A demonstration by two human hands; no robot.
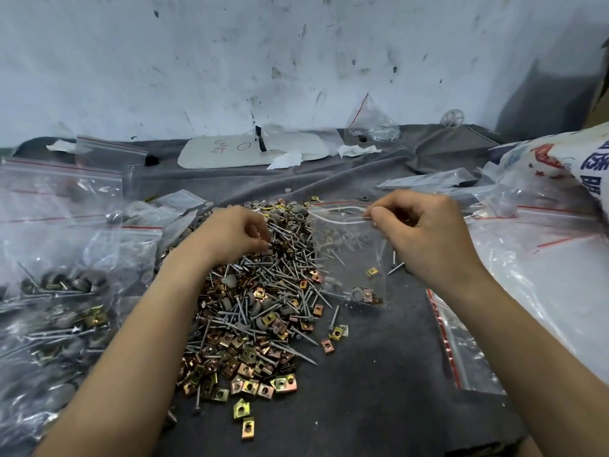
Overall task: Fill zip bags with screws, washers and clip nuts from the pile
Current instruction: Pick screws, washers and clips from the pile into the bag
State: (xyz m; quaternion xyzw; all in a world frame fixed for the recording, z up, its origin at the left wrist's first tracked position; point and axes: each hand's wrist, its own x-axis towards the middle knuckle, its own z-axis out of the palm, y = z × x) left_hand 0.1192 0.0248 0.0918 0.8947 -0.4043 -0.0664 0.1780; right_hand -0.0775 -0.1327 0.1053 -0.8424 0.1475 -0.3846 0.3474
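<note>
The right hand (425,232) pinches the top edge of the bag (349,258), which hangs just left of it. The left hand (230,235) lies on the pile (250,311), fingers curled; if it grasps something, I cannot tell.

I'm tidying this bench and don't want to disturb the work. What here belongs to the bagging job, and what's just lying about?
Job: pile; zip bag pinched by right hand; left hand at the pile; filled bags at left; empty bags at right.
Lying about: white board; tissues; printed sack; bag by the wall.
</note>
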